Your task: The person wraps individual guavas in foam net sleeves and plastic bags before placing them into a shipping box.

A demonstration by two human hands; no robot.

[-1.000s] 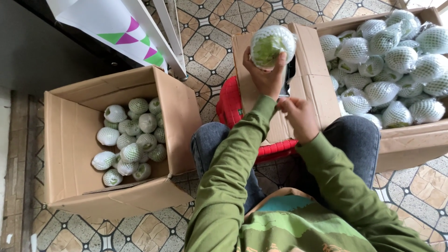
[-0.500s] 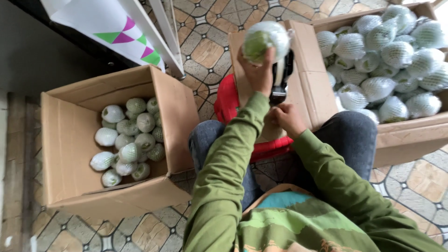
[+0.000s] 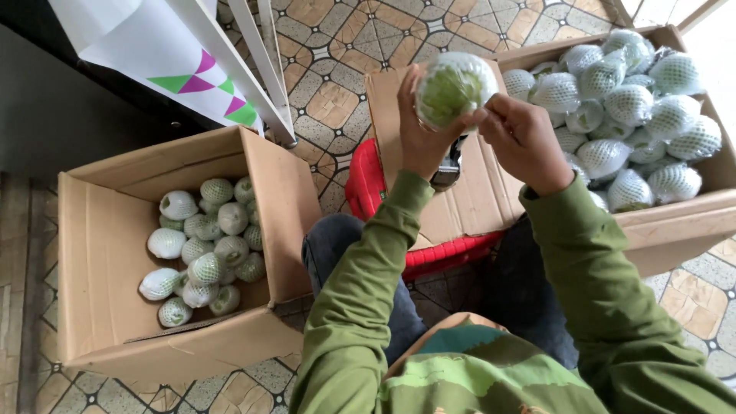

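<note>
Since the earlier frame my right hand [image 3: 525, 138] has risen from my lap and met the green fruit [image 3: 454, 88], which my left hand [image 3: 422, 138] has kept raised in front of me. My left fingers [image 3: 410, 100] are curled around the fruit's left side and underside, cradling it; my right fingers [image 3: 491, 115] are pressed together in a pinch at its lower right edge, on the white foam net around it. The fruit sits between both hands, above a cardboard flap [image 3: 468, 192].

I judge the step in hand to be fitting or straightening the net on this one fruit. The next move calls for a light, even pull with the pinching fingers while the left hand keeps the fruit steady.

Just below my left wrist a small dark object is partly hidden; I cannot tell what it is. Beyond my right fingers, the right box [image 3: 690, 215] is heaped with netted fruit. Well off past my left elbow, the left box [image 3: 100, 307] holds a smaller cluster. A red stool [image 3: 368, 184] shows beneath the flap, on the tiled floor [image 3: 330, 84].
</note>
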